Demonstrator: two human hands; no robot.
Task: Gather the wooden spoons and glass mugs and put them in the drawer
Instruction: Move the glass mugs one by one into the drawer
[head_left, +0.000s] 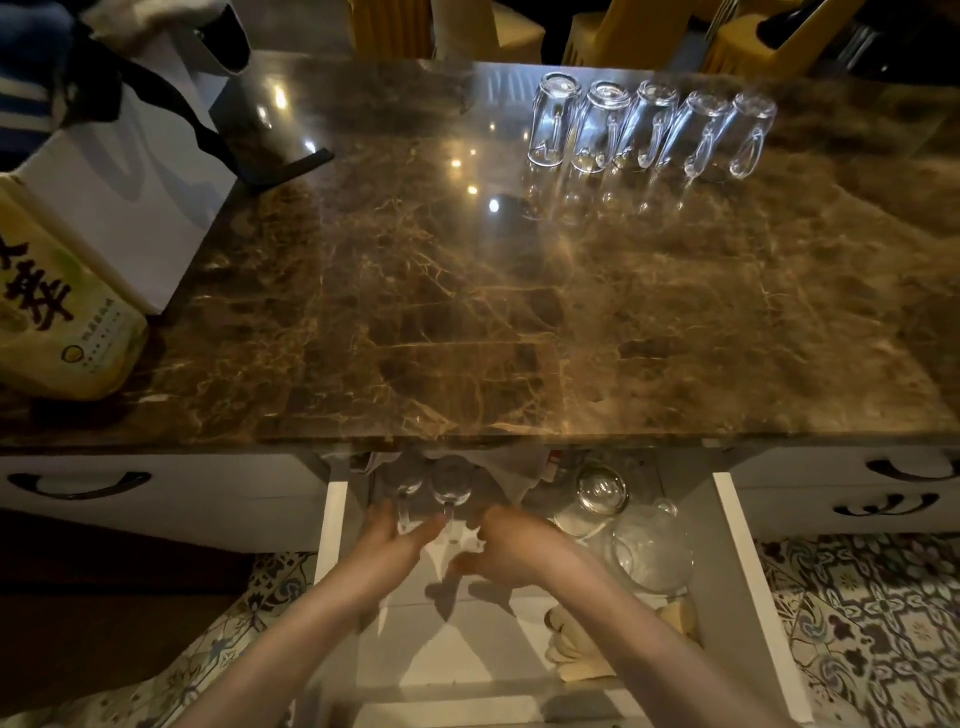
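Observation:
The white drawer (737, 571) under the marble counter stands pulled out, and both my hands are inside it. Two glass mugs (451, 488) stand side by side at its back left. My left hand (395, 538) has its fingers closed around the left mug's (409, 487) handle. Just right of the second mug's handle, my right hand (514, 543) has its fingers spread and holds nothing. Several more glass mugs (649, 124) stand upside down in a row at the counter's back right. Pale wooden pieces (569, 644), probably spoons, lie at the drawer's right front.
Other glassware, a round glass lid (602, 488) and a glass jug (649, 556), fills the drawer's right side. A white paper bag (130, 208) and a yellow package (57, 322) stand at the counter's left. Closed drawers flank the open one.

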